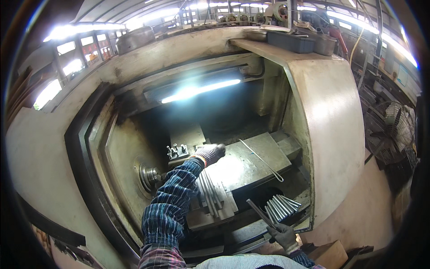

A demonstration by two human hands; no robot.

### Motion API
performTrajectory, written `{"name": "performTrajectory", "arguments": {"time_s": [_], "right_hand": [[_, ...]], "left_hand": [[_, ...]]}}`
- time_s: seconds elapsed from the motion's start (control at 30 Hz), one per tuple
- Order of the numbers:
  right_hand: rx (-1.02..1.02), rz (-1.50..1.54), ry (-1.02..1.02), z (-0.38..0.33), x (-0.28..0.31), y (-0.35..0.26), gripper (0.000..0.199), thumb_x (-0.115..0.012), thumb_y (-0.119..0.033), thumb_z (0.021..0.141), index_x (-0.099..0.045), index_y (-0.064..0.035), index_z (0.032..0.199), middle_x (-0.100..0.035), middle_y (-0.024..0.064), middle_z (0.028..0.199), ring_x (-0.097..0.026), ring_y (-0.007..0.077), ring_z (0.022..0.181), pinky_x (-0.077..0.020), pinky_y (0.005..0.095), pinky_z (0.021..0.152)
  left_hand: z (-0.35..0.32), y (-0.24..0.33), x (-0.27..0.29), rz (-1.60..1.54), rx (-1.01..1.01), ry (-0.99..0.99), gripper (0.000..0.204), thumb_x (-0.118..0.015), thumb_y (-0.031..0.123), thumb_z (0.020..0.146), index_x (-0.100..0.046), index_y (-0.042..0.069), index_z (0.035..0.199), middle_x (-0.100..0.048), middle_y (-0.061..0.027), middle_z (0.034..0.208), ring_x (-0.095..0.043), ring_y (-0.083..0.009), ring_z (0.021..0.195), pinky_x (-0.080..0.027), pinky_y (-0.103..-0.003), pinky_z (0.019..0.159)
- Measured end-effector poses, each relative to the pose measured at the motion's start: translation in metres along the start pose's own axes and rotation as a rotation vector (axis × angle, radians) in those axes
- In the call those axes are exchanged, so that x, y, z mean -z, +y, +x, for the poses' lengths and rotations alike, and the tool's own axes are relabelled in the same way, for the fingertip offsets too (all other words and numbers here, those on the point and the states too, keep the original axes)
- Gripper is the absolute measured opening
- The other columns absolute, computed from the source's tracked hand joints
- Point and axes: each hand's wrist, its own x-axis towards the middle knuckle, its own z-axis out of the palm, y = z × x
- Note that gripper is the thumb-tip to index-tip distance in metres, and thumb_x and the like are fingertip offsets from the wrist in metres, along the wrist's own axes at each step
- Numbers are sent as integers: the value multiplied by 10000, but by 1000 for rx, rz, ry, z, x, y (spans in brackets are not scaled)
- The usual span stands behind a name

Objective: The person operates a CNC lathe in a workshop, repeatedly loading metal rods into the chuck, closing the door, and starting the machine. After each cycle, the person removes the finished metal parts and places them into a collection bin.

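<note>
Our right hand (283,237) grips a dark bar (260,212), whose near end the glove hides, just beside a bundle of short metal rods (281,208). Our left hand (214,154) is at the edge of the metal table (272,154); its fingertips blur into shadow, and we cannot tell whether it holds anything.

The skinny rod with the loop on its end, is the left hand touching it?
Apart. The head view shows bare metal plate between the gloved left hand and the looped rod.
</note>
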Motion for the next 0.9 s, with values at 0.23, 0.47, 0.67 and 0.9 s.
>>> {"name": "performTrajectory", "arguments": {"time_s": [0.23, 0.47, 0.67, 0.9], "right_hand": [[474, -146, 80, 87, -49, -79, 312, -711, -346, 968, -769, -43, 1012, -748, 116, 808, -733, 154, 774, -564, 323, 658], [674, -967, 123, 220, -138, -172, 425, -670, -512, 906, -766, -98, 900, -734, 169, 831, -720, 358, 811, -546, 488, 702], [685, -1176, -81, 262, -187, -202, 445, -640, -549, 913, -788, -134, 979, -754, 161, 875, -738, 357, 863, -561, 506, 747], [712, -1097, -292, 247, -236, -246, 432, -618, -546, 948, -778, -172, 1093, -763, 125, 1018, -725, 331, 954, -561, 454, 833]], "left_hand": [[-129, 66, 101, -468, -129, 1114, 434, -742, 298, 947, -637, 93, 1315, -747, -141, 1103, -749, -209, 925, -589, -314, 809], [-352, 124, 81, -1308, 303, 1371, 379, -603, 177, 1019, -587, -45, 1325, -475, 45, 585, -385, -33, 413, -277, -214, 346], [-491, 140, 44, -979, 756, 1562, 475, -641, 294, 1028, -558, -35, 1362, -590, 10, 763, -416, -32, 522, -326, -229, 436], [-572, 139, 34, -490, 1157, 1808, 425, -612, 236, 1039, -581, -51, 1351, -657, -69, 881, -492, -88, 537, -423, -215, 450]]}}
